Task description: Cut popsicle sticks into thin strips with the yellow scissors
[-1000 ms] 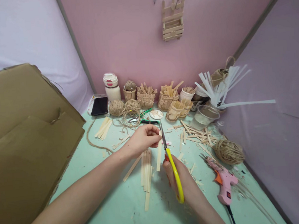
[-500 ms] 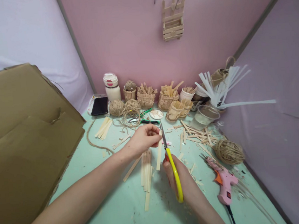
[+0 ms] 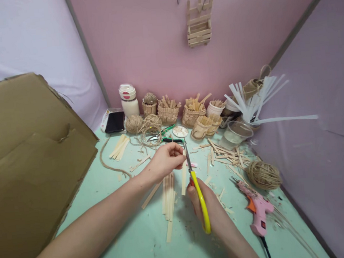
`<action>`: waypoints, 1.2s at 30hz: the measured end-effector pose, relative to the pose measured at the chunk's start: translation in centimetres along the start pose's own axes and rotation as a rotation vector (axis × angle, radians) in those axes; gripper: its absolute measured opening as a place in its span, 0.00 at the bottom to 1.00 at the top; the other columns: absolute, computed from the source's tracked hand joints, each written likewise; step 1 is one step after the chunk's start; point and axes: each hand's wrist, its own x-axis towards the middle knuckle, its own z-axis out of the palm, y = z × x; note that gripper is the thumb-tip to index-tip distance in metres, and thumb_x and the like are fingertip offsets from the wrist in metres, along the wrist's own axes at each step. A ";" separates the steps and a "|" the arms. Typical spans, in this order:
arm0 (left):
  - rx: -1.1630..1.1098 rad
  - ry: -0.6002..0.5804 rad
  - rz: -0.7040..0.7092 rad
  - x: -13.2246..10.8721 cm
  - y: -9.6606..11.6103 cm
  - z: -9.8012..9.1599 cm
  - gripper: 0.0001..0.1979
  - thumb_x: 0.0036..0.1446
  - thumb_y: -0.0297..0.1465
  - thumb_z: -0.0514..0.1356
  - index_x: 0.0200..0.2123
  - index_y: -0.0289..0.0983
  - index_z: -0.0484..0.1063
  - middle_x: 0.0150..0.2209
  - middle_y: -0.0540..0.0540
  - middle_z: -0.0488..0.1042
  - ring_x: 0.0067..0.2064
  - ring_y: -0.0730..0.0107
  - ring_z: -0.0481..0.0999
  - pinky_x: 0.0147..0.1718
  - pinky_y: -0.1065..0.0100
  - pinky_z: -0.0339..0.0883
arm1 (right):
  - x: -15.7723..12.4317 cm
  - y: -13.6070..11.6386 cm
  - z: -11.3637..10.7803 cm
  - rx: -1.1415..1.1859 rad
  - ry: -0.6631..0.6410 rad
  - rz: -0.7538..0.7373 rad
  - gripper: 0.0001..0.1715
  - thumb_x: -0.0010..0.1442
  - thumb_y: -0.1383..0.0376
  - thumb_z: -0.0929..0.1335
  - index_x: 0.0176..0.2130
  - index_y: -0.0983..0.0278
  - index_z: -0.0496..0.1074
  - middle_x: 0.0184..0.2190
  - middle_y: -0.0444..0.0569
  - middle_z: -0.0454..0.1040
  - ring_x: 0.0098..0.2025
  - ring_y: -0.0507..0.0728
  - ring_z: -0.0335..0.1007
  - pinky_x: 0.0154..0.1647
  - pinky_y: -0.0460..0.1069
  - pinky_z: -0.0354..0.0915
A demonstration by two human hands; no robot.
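Observation:
My left hand point(image 3: 169, 157) pinches a thin pale wooden strip point(image 3: 184, 180) near its upper end, and the strip hangs down over the table. My right hand point(image 3: 203, 199) grips yellow-handled scissors point(image 3: 200, 195), with the blades pointing up and away from me. The blades lie along the upper end of the strip, right beside my left fingertips; whether they touch the wood I cannot tell. Under and between my arms, several more wooden strips point(image 3: 168, 198) lie overlapping on the green table point(image 3: 125, 247).
A pink glue gun point(image 3: 259, 210) and a twine ball point(image 3: 264, 175) lie at the right. Stick-filled baskets point(image 3: 169, 115), a white jar point(image 3: 130, 108) and green-handled pliers point(image 3: 173, 140) stand or lie farther back. Cardboard point(image 3: 27, 171) rises at the left. Loose stick pieces point(image 3: 227, 154) are scattered right of centre.
The wooden strip's lower end has swung slightly to the right. Both hands and the scissors stay almost in the same place.

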 end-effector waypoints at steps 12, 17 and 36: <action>0.021 -0.008 0.025 0.0 -0.1 0.0 0.05 0.44 0.22 0.58 0.27 0.35 0.65 0.20 0.55 0.65 0.23 0.81 0.64 0.25 0.76 0.63 | -0.1 -0.2 0.0 -0.016 -0.019 0.016 0.19 0.60 0.48 0.58 0.29 0.60 0.55 0.23 0.39 0.57 0.25 0.52 0.52 0.25 0.46 0.51; 0.007 -0.014 0.024 -0.1 -0.2 0.1 0.06 0.44 0.22 0.59 0.27 0.35 0.65 0.20 0.56 0.65 0.23 0.81 0.65 0.25 0.76 0.64 | -0.1 -0.1 0.0 -0.015 -0.028 0.026 0.19 0.60 0.49 0.57 0.29 0.60 0.54 0.21 0.39 0.57 0.23 0.52 0.53 0.24 0.47 0.51; -0.015 -0.042 -0.023 0.1 -0.1 -0.2 0.04 0.46 0.24 0.59 0.28 0.34 0.66 0.20 0.56 0.64 0.23 0.82 0.64 0.25 0.77 0.63 | -0.2 0.3 0.2 0.002 -0.031 0.045 0.19 0.61 0.50 0.56 0.29 0.60 0.55 0.18 0.38 0.58 0.21 0.51 0.54 0.22 0.46 0.51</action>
